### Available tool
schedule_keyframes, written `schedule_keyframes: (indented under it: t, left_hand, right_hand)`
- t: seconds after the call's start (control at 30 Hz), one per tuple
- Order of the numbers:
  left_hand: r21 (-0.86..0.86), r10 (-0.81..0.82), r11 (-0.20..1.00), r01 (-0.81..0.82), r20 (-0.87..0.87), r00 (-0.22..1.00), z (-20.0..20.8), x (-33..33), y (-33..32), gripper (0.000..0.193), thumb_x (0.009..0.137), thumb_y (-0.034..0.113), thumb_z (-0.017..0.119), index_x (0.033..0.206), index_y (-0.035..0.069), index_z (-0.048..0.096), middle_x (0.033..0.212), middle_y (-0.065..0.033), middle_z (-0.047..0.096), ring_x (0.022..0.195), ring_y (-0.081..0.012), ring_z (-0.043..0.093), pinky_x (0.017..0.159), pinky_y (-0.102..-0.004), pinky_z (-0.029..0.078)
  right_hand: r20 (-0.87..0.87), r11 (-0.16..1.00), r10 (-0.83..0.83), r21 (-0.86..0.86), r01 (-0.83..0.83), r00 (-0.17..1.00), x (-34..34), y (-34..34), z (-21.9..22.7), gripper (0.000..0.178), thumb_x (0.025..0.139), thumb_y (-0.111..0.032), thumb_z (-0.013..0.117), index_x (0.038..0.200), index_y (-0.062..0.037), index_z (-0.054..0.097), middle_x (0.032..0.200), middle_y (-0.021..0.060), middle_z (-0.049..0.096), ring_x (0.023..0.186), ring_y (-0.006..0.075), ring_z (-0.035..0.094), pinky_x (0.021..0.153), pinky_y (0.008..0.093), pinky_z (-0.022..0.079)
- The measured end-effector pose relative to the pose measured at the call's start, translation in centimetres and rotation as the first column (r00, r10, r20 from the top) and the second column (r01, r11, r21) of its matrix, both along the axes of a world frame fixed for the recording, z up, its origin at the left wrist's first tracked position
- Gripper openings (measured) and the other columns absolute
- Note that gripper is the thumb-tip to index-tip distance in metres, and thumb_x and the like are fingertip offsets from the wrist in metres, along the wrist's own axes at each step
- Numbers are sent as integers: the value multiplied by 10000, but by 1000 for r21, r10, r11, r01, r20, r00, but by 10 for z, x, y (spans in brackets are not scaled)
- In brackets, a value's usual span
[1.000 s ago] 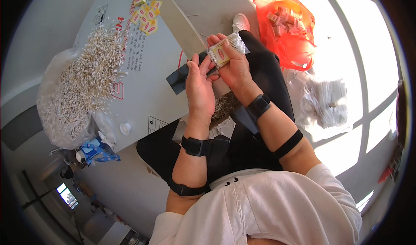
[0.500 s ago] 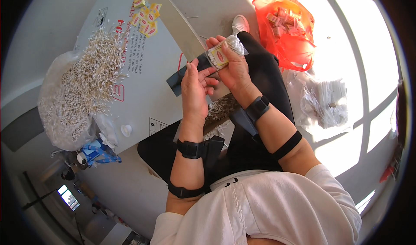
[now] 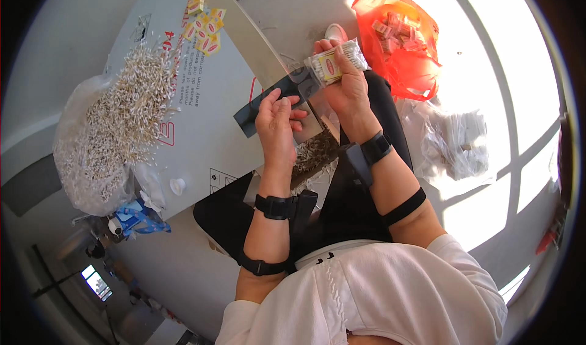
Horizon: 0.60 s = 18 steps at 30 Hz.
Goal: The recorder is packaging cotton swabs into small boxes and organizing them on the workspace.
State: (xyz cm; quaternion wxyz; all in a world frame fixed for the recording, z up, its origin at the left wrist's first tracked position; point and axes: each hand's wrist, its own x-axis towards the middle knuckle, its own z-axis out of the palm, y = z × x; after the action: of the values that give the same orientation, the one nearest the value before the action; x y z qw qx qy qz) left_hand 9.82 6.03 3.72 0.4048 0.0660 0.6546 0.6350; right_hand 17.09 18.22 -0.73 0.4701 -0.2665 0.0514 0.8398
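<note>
A clear plastic pack of cotton swabs point(image 3: 330, 68) with a yellow label lies in my right hand point(image 3: 351, 98), thumb across its top and fingers beneath. My left hand point(image 3: 278, 125) hovers to its left, apart from the pack, with fingers loosely curled but separated and nothing seen in them. Under and beyond the left hand, a dark glossy strip point(image 3: 246, 120) lies at the table's edge. Below both hands, between my legs, sits a container with loose cotton swabs point(image 3: 314, 156), partly hidden by my forearms.
On the white table point(image 3: 207, 131) at left, a large heap of cotton swabs point(image 3: 131, 110) spills from a clear bag. Several yellow labels point(image 3: 209, 26) lie at its far end. A red plastic bag point(image 3: 421, 70) with packs and a clear bag of packs point(image 3: 467, 143) rest on the floor at right.
My right hand has moved right with the swab pack, away from my left hand. The left hand has come off the pack's side and turned slightly, its fingers curling more.
</note>
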Motion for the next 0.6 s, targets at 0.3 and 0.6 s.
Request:
schedule_keyframes:
  t: [0.3,0.6]
  left_hand:
    - [-113,-190,937,332,-959,210,41,0,-2,324,768,-72,665,1064,58,640,1145,-94,619,1017,-235,607,820,-317,526]
    - [-309,-200,837,451,-941,-273,59,-18,-52,132,720,66,688,846,56,654,1039,-53,643,1073,-231,572,821,-354,481]
  right_hand:
    - [-284,874,240,-353,-333,928,40,-11,51,296,976,-87,500,1211,42,373,1180,245,535,1119,395,569,978,561,473]
    - [-434,725,517,-236,-647,738,26,-63,29,212,966,-140,521,1102,20,492,1072,198,612,974,343,631,868,509,518]
